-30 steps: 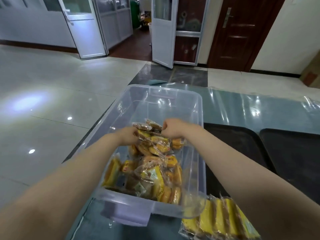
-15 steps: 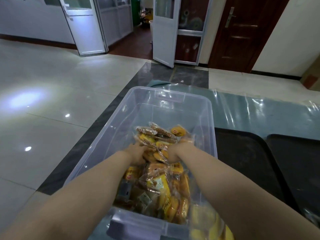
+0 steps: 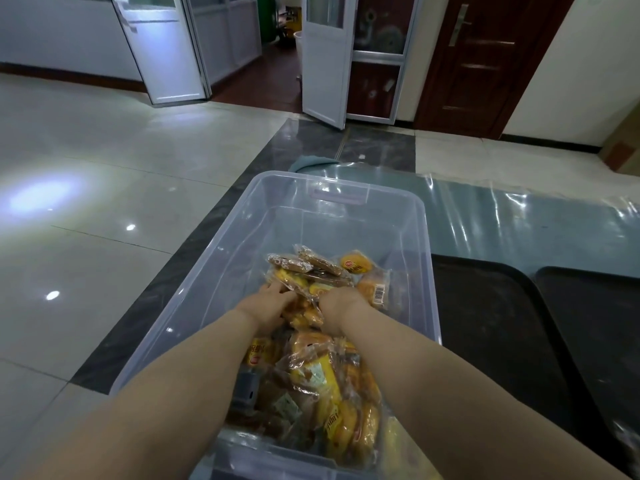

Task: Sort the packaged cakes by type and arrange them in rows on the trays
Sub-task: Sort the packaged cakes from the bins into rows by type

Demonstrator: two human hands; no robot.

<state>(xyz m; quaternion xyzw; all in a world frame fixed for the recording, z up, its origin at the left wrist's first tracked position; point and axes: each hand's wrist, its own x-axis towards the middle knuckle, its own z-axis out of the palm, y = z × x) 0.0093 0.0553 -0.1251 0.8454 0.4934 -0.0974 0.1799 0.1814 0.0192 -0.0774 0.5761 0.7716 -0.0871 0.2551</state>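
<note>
So both hands were down in the clear plastic storage bin [image 3: 346, 209], wrists close together about the middle of the heap of crinkly clear-wrapped yellow and brown packaged cakes [image 3: 325, 375]. The left hand [image 3: 268, 303] had its fingers pushed into the wrappers at roughly 12 o'clock from its wrist, and the right hand [image 3: 337, 308] sat just beside it at 3 o'clock, knuckles up, but honestly I couldn't tell whether either set of fingers was clamped on a pack or just spread through the pile, they were buried. The two black flat trays [image 3: 491, 323] lay at 3 o'clock of the bin and nothing showed on the parts in view, so the sorting looked barely begun. My guess is these packs were feather light, soft and squashy inside, with slippery film that slides off its neighbours. I'd have pinched each one by the crimped end seam or cradled it flat from underneath, not squeezed the middle, since the cake would dent
</note>
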